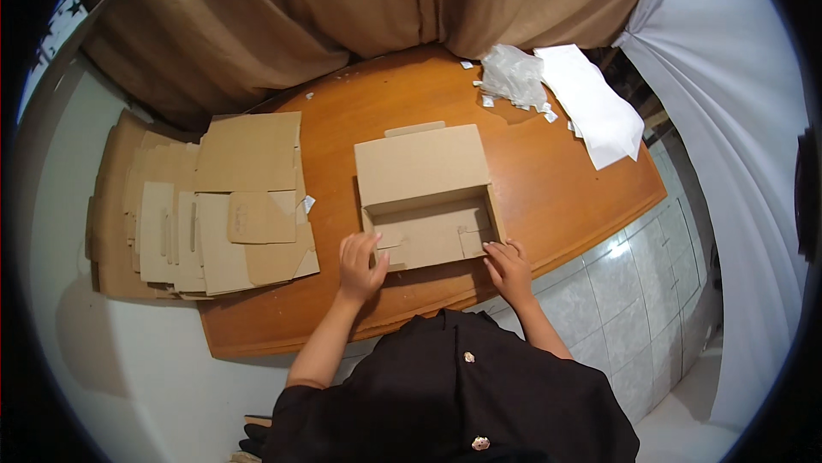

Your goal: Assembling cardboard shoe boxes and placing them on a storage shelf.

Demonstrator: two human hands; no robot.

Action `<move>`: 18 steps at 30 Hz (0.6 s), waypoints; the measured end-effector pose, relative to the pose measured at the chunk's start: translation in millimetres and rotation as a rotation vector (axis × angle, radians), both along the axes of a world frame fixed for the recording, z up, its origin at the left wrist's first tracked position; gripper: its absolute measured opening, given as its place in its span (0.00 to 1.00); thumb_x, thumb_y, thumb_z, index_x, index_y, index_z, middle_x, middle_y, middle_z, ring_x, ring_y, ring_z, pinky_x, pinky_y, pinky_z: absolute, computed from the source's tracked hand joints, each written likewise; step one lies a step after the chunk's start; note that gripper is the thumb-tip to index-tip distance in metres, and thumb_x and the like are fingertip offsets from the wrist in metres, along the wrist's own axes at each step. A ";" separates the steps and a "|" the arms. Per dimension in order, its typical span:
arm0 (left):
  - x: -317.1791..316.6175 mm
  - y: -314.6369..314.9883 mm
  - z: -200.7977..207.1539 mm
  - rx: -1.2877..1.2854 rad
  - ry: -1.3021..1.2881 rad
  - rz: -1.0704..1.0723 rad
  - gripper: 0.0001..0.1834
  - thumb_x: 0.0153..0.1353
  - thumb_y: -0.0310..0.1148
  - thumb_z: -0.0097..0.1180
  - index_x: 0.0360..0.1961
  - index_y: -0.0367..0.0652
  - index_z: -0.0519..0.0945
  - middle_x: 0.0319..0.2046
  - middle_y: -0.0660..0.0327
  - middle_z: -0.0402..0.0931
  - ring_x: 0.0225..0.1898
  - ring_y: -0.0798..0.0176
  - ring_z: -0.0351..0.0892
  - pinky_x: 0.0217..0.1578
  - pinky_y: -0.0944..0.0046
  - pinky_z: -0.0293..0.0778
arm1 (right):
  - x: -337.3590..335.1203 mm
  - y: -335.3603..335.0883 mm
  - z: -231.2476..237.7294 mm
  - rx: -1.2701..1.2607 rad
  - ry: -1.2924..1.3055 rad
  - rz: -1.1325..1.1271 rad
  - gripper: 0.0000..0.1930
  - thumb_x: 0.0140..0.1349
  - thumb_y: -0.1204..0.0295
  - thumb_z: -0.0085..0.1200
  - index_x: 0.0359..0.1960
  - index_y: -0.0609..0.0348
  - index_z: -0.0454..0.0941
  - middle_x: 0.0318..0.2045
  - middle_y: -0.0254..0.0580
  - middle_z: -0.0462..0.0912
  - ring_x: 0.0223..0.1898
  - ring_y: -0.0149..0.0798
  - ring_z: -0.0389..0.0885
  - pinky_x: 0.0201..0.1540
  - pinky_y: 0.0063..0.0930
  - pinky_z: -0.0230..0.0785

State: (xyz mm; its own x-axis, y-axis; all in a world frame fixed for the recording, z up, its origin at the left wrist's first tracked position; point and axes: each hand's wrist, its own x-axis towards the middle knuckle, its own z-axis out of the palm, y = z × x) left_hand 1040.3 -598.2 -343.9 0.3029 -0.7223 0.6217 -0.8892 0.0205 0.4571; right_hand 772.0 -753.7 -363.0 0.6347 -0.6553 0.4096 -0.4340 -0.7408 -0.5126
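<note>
Brown curtain (pixel 342 1) hangs behind a rounded wooden counter (pixel 548 181); pale tiled floor (pixel 651 292) to my right, a white wall or sheet (pixel 736 121) beyond it.

Box (pixel 425 193): brown cardboard, part-folded, sits at the counter's near-middle. Its lid panel stands open at the far side, with a tuck tab along its far edge. The tray part faces up, inside visible, near wall toward me.

Left hand (pixel 360 266): lies palm down over the near-left corner of the box, fingers together and slightly curled, pointing away from me. It presses on the cardboard flap there; I see no pinch.

Right hand (pixel 509 269): at the near-right corner of the box, fingers bent, tips touching the near edge of the tray wall. I cannot tell whether the thumb is under the cardboard.

Both hands are on the box, well apart from each other, one per corner.

Flat blanks (pixel 214 206): a loose stack of unfolded cardboard pieces to the left of the box, overhanging the counter's left edge. Not touched.

Far right of the counter: crumpled clear plastic bag (pixel 512 74) with small white scraps around it, and white paper sheets (pixel 595 108) just beside it, overhanging the edge.
</note>
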 end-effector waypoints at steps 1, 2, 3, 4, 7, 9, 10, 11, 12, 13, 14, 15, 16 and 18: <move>-3.0 12.7 -3.9 -0.003 -0.005 0.011 0.23 0.52 0.37 0.58 0.49 0.41 0.73 0.42 0.52 0.75 0.47 0.50 0.72 0.50 0.52 0.63 | -0.1 0.5 -6.3 -0.024 -0.017 -0.017 0.13 0.50 0.73 0.58 0.40 0.52 0.80 0.41 0.36 0.80 0.47 0.48 0.72 0.52 0.39 0.64; -6.3 20.5 -8.3 0.115 -0.079 0.019 0.25 0.51 0.40 0.60 0.50 0.44 0.72 0.43 0.56 0.75 0.50 0.52 0.71 0.52 0.51 0.60 | -2.0 0.1 -12.2 -0.062 -0.016 -0.032 0.14 0.49 0.74 0.59 0.41 0.52 0.79 0.41 0.36 0.80 0.47 0.46 0.72 0.52 0.38 0.63; -10.3 29.9 -10.9 0.238 -0.154 0.033 0.27 0.51 0.42 0.61 0.52 0.47 0.71 0.44 0.59 0.74 0.53 0.53 0.69 0.55 0.50 0.58 | 0.4 1.8 -12.5 -0.062 -0.023 -0.019 0.14 0.49 0.74 0.59 0.41 0.52 0.79 0.41 0.36 0.80 0.47 0.46 0.72 0.52 0.38 0.63; -15.5 36.2 -13.0 0.324 -0.137 0.017 0.23 0.50 0.40 0.62 0.47 0.44 0.75 0.42 0.56 0.75 0.55 0.53 0.67 0.55 0.49 0.58 | 2.3 3.1 -12.9 -0.111 -0.014 -0.031 0.15 0.49 0.75 0.59 0.41 0.52 0.79 0.41 0.36 0.79 0.47 0.46 0.72 0.52 0.38 0.63; -6.7 29.4 -36.6 0.293 -0.051 -0.054 0.16 0.52 0.38 0.59 0.42 0.45 0.78 0.40 0.59 0.76 0.54 0.52 0.68 0.55 0.49 0.58 | 3.6 3.4 -10.9 -0.184 0.000 -0.034 0.15 0.49 0.75 0.59 0.42 0.53 0.79 0.43 0.37 0.79 0.47 0.46 0.73 0.52 0.40 0.63; -4.2 24.3 -41.4 0.267 -0.035 -0.062 0.10 0.53 0.35 0.58 0.37 0.45 0.80 0.37 0.61 0.76 0.52 0.52 0.69 0.54 0.49 0.59 | 3.9 -1.1 -11.2 -0.169 -0.014 -0.066 0.15 0.51 0.75 0.58 0.43 0.56 0.78 0.44 0.38 0.78 0.46 0.45 0.74 0.53 0.41 0.63; -2.4 23.7 -46.6 0.257 -0.048 -0.071 0.10 0.53 0.35 0.58 0.36 0.46 0.79 0.37 0.62 0.76 0.52 0.53 0.69 0.53 0.50 0.60 | 4.6 -1.6 -10.0 -0.179 -0.017 -0.073 0.15 0.51 0.75 0.58 0.43 0.56 0.78 0.44 0.38 0.78 0.46 0.45 0.74 0.53 0.41 0.63; -2.3 22.9 -49.9 0.246 -0.063 -0.082 0.09 0.53 0.36 0.58 0.36 0.46 0.79 0.37 0.63 0.76 0.52 0.53 0.69 0.53 0.51 0.61 | 4.5 0.6 -8.5 -0.136 -0.056 -0.108 0.15 0.51 0.74 0.58 0.43 0.56 0.78 0.44 0.39 0.78 0.46 0.45 0.74 0.53 0.42 0.63; -3.2 20.1 -51.8 0.236 -0.071 -0.096 0.09 0.53 0.36 0.58 0.36 0.46 0.79 0.37 0.63 0.76 0.52 0.53 0.69 0.53 0.51 0.61 | 3.1 0.8 -8.2 -0.094 -0.096 -0.149 0.15 0.52 0.74 0.58 0.44 0.57 0.78 0.44 0.39 0.78 0.46 0.44 0.74 0.54 0.42 0.62; -4.0 18.7 -52.2 0.219 -0.057 -0.099 0.09 0.53 0.35 0.57 0.35 0.46 0.79 0.36 0.63 0.76 0.51 0.52 0.70 0.52 0.51 0.62 | 0.5 -1.1 -9.7 -0.104 -0.103 -0.168 0.15 0.52 0.74 0.58 0.44 0.57 0.78 0.44 0.39 0.78 0.46 0.44 0.74 0.54 0.42 0.62; -4.9 16.7 -52.6 0.203 -0.044 -0.103 0.08 0.53 0.34 0.57 0.35 0.46 0.79 0.36 0.63 0.76 0.51 0.51 0.70 0.51 0.50 0.63 | -3.2 -4.9 -12.9 -0.123 -0.040 -0.129 0.15 0.52 0.74 0.58 0.44 0.57 0.78 0.44 0.39 0.78 0.46 0.43 0.74 0.54 0.43 0.62; -4.9 13.9 -52.3 0.194 -0.055 -0.124 0.08 0.53 0.34 0.57 0.35 0.46 0.79 0.36 0.63 0.76 0.51 0.51 0.70 0.51 0.50 0.63 | -5.3 -8.8 -14.9 -0.141 0.023 -0.091 0.15 0.52 0.73 0.58 0.44 0.57 0.78 0.44 0.39 0.78 0.46 0.43 0.74 0.54 0.43 0.62; -6.4 12.1 -51.4 0.207 -0.041 -0.114 0.08 0.54 0.34 0.57 0.35 0.46 0.79 0.36 0.62 0.76 0.51 0.51 0.70 0.51 0.50 0.63 | -6.1 -10.0 -14.3 -0.139 0.010 -0.088 0.14 0.52 0.74 0.58 0.43 0.57 0.78 0.44 0.39 0.78 0.46 0.43 0.74 0.54 0.44 0.62; -8.3 4.2 -47.9 0.217 -0.040 -0.111 0.07 0.54 0.34 0.56 0.34 0.45 0.79 0.37 0.62 0.76 0.51 0.50 0.70 0.51 0.50 0.63 | -8.6 -17.4 -11.9 -0.137 -0.006 -0.093 0.14 0.52 0.74 0.58 0.43 0.57 0.78 0.44 0.39 0.78 0.46 0.43 0.74 0.54 0.44 0.62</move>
